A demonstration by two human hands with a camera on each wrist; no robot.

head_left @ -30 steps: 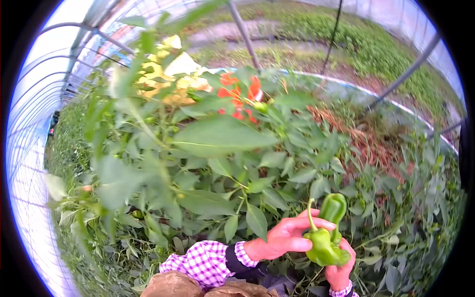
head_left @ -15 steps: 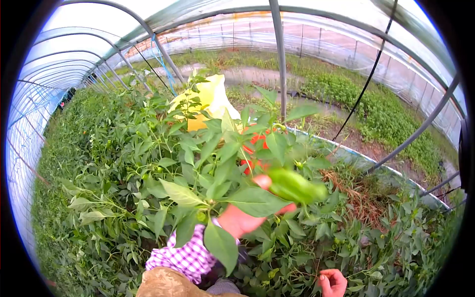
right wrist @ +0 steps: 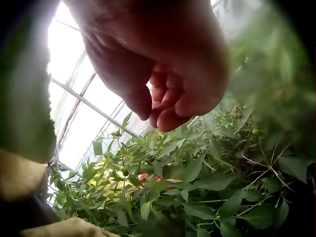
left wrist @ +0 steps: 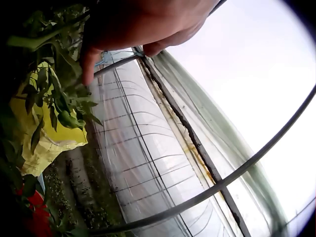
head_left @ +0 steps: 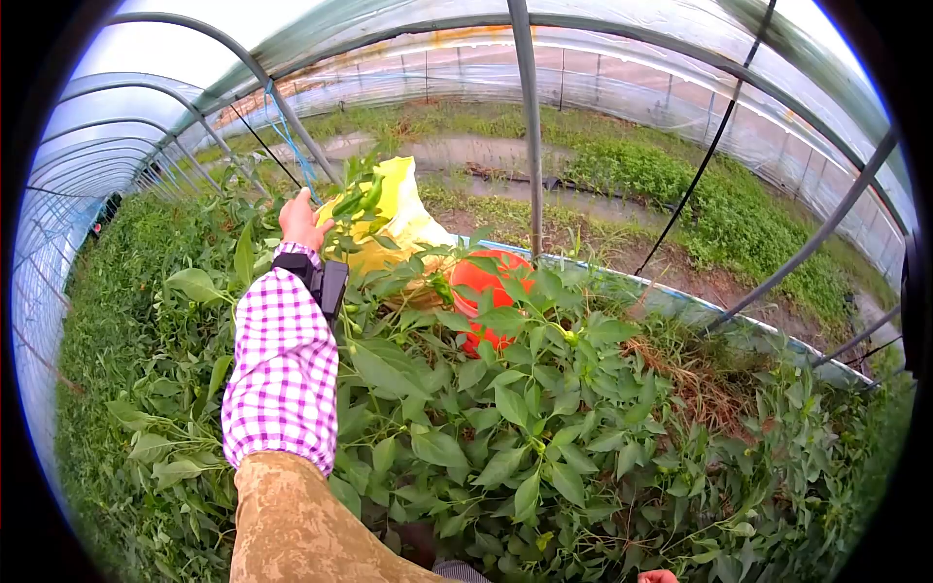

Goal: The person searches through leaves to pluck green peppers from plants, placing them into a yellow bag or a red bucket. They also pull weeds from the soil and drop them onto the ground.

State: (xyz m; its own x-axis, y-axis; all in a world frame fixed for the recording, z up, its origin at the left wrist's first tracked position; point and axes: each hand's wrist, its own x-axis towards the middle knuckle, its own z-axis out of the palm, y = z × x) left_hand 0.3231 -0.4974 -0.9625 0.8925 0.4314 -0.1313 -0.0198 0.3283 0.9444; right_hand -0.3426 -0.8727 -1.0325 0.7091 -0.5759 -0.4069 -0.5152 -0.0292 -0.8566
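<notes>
At the end of the outstretched checked sleeve, my left hand [head_left: 303, 225] is beside a yellow bag [head_left: 398, 209], its fingers spread and no pepper visible in its grasp. Green shapes in front of the bag may be leaves or peppers; I cannot tell which. Seen from the left wrist, that hand [left wrist: 148, 27] hangs above and right of the bag [left wrist: 49, 143]. Only a bit of my right hand [head_left: 658, 577] shows at the bottom edge in the head view. The right wrist view shows this hand [right wrist: 163, 74] with loosely curled fingers, holding nothing, above leafy plants.
A red bucket [head_left: 486, 287] stands among the leaves right of the bag. Dense pepper plants [head_left: 525, 428] fill the foreground. A grey upright pole [head_left: 530, 146] and slanting metal tubes rise behind, with a low plastic edging [head_left: 661, 301] along the row.
My left hand has swung up and left to the yellow bag, and the green peppers it carried are no longer seen in it. My right hand has dropped almost out of the head view.
</notes>
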